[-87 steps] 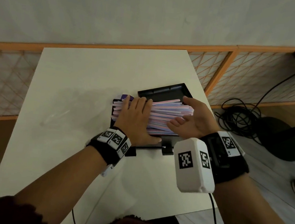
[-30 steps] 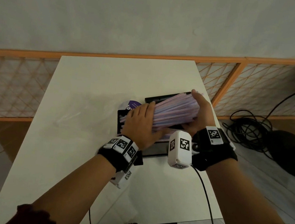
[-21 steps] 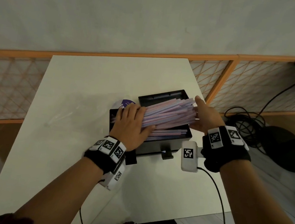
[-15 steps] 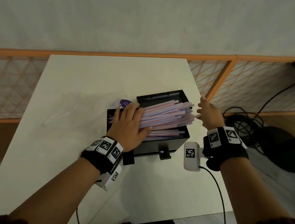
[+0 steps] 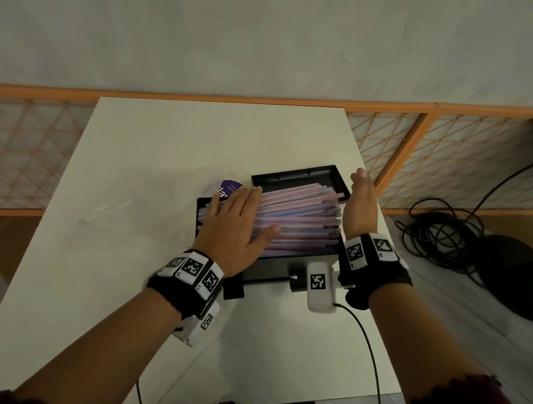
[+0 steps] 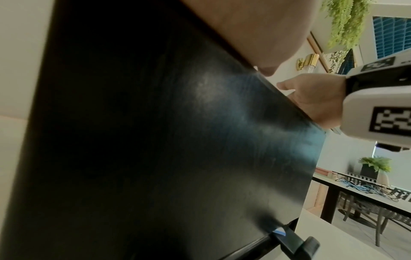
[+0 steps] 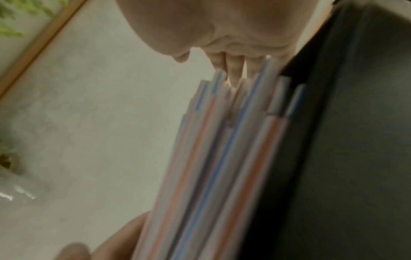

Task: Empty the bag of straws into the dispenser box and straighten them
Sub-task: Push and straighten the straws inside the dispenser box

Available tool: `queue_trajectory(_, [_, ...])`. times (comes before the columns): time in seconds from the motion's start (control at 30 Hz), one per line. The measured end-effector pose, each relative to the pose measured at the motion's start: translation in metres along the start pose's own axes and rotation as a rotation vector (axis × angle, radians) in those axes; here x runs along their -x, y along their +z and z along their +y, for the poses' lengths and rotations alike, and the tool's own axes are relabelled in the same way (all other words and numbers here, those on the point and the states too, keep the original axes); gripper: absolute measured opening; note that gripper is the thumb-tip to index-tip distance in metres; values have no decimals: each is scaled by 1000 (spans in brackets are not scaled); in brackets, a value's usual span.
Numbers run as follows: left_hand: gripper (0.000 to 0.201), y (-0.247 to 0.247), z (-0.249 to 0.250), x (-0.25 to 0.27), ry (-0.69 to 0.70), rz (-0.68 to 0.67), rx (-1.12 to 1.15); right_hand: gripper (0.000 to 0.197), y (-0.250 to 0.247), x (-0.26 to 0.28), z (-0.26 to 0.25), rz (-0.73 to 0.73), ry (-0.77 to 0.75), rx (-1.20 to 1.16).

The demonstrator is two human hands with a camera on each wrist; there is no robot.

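Note:
A black dispenser box (image 5: 278, 272) sits near the table's right edge, its lid (image 5: 298, 176) open behind it. Pink and blue striped straws (image 5: 303, 216) are heaped in it, slanting up to the right and jutting over the right rim. My left hand (image 5: 239, 222) lies flat on their left half, fingers straight. My right hand (image 5: 361, 200) stands edge-on with straight fingers against the straws' right ends. In the right wrist view the straws (image 7: 222, 158) run along the box wall (image 7: 344, 140). The left wrist view is mostly filled by the box's front wall (image 6: 155, 140).
A clear plastic bag (image 5: 144, 200) with a purple label (image 5: 226, 187) lies flat on the white table (image 5: 147, 288), left of and behind the box. Past the table's right edge, black cables (image 5: 438, 236) and a round stand base (image 5: 524, 277) sit on the floor.
My right hand let go of the raised right end of the bundle, drew off to the right, then came back flat against the straw ends. The straws have sunk lower into the box.

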State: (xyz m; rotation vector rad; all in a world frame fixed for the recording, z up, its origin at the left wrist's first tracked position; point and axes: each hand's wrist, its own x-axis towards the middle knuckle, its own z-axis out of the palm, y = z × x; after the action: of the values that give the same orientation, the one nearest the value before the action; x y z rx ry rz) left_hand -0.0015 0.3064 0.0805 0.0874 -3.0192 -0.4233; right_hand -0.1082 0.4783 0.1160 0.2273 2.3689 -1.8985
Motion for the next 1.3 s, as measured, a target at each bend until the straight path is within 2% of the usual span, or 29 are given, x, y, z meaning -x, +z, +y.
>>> queue_trajectory(0.03, [98,0,1,-1,5,-3,-4,56,2,-1,1,-39,-23,28])
queue_trajectory(0.1, [99,-1,4,-5,11,-3,-7,54,9,4,4,-238,-71,249])
queue_trajectory(0.13, [98,-1,4,-7,5,2,-2,51,11,7,4,-289,-113,355])
queue_trajectory(0.2, [98,-4,3,-10,-10,2,9,45,10,8,-1,-275,-197,386])
queue_trajectory(0.37, [104,1,0,-8,55,-44,-142,34,1,0,-2,-103,-449,486])
queue_trajectory(0.47, [96,3,0,-14,41,-26,-120,37,-9,2,-8,-197,-515,545])
queue_trajectory(0.6, [77,5,12,-18,35,-15,-98,71,-7,10,-1,-281,-616,788])
queue_trajectory(0.67, [74,5,16,-16,35,-23,-102,69,1,16,10,-340,-578,935])
queue_trajectory(0.73, [73,6,15,-16,33,-12,-91,64,6,23,23,-363,-614,1073])
queue_trajectory(0.83, [69,4,10,-15,18,7,25,58,8,24,34,-318,-717,1237])
queue_trajectory(1.0, [75,-3,10,-13,18,16,432,57,17,28,29,-310,-849,1215])
queue_trajectory(1.13, [74,-10,7,-14,-47,-40,741,53,20,27,31,-311,-812,1217])
queue_trajectory(1.2, [66,-17,-1,-12,-61,86,801,53,19,28,32,-300,-796,1209])
queue_trajectory(1.3, [49,-23,-27,-2,-122,435,731,53,19,28,35,-292,-790,1189])
